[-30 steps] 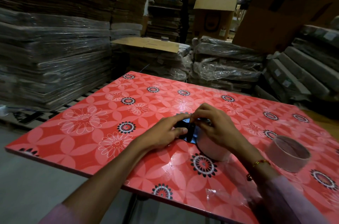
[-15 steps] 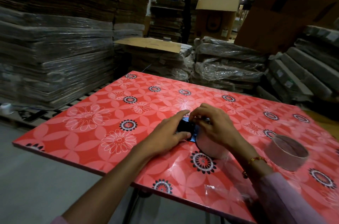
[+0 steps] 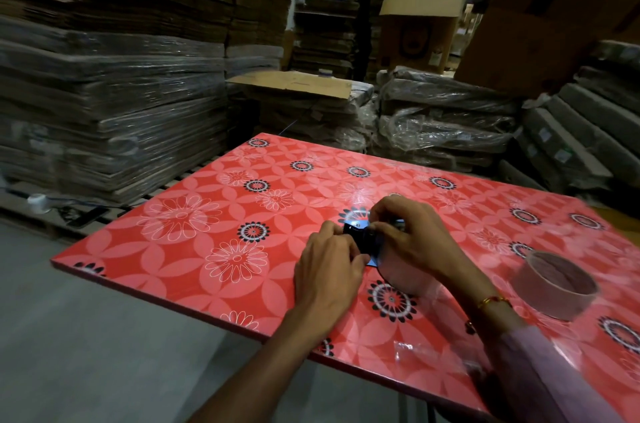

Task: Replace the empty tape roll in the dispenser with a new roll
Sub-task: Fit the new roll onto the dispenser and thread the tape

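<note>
Left hand [image 3: 329, 266] curled around black-and-blue tape dispenser [image 3: 362, 236], gripping from near side. Right hand [image 3: 412, 235] pinching dispenser's top from opposite side, fingers bent over it. New tape roll [image 3: 403, 272] seated beneath right palm, resting on red floral tabletop [image 3: 194, 242]. Empty cardboard core [image 3: 556, 284] well right of right wrist.

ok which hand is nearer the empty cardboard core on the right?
Right. The right hand is at the dispenser, left of the cardboard core; the left hand is further left.
</note>
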A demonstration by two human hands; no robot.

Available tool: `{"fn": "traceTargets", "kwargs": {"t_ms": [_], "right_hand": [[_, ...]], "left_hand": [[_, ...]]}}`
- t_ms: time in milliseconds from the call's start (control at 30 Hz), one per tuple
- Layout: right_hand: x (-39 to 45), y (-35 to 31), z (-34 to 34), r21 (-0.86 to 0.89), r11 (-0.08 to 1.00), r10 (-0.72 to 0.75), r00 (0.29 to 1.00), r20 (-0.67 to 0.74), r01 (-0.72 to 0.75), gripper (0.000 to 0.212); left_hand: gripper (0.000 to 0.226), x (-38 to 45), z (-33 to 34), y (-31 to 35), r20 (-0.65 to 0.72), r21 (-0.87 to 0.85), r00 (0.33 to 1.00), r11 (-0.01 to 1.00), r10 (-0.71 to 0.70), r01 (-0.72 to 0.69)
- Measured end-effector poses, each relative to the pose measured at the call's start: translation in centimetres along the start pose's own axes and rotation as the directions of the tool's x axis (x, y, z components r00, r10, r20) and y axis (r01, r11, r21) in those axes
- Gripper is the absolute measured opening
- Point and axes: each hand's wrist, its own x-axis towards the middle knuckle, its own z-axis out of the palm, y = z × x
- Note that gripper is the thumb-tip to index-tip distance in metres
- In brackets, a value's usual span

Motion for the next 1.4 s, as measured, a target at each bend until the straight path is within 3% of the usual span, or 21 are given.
{"fn": "traceTargets", "kwargs": {"t_ms": [267,433,733,967,1100,1200,1267,1333,1400], "right_hand": [[-0.1,-0.4,-0.5,-0.11,0.993,-0.045,0.998,0.036,0.049,0.02],[-0.2,-0.5,-0.5,-0.228,0.972,-0.06,0.998,0.025,0.065,0.016],[-0.1,-0.7,-0.6,-0.263,0.961,-0.078,0.996,0.032,0.084,0.012],[0.8,-0.5,-0.9,-0.224,0.974,-0.018,0.996,0.085,0.037,0.018],[0.7,-0.5,-0.7,-0.22,0.976,0.003,0.997,0.072,0.013,0.015],[0.7,-0.4,-0.5,-0.142,0.988,0.066,0.996,0.063,-0.057,0.01],[0.8,-0.3,-1.0,0.067,0.986,0.144,0.983,0.112,-0.152,0.01],[0.6,-0.3,-1.7,0.303,0.917,0.204,0.958,0.202,-0.259,0.02],[0.2,-0.1,-1.9,0.32,0.9,0.226,0.945,0.235,-0.295,0.034]], "left_hand": [[0.003,0.9,0.2,-0.7,-0.061,-0.108,0.998,0.994,-0.033,0.027],[0.009,1.6,0.2,-0.8,0.0,-0.194,1.0,0.981,-0.021,0.021],[0.008,2.1,-0.3,-0.9,0.02,-0.302,1.0,0.953,-0.015,0.02],[0.013,2.4,-0.1,-1.2,0.097,-0.256,0.994,0.967,0.041,-0.015],[0.014,2.2,0.3,-0.9,0.031,-0.183,0.999,0.983,0.034,-0.028],[0.013,2.4,0.4,-1.0,0.022,-0.18,1.0,0.984,0.022,-0.018],[0.012,2.5,0.3,-1.1,0.028,-0.175,0.999,0.984,0.018,-0.012],[0.011,2.5,0.3,-1.0,0.029,-0.164,1.0,0.986,0.005,0.0],[0.011,2.4,0.4,-1.0,0.022,-0.148,1.0,0.989,0.003,0.0]]}}
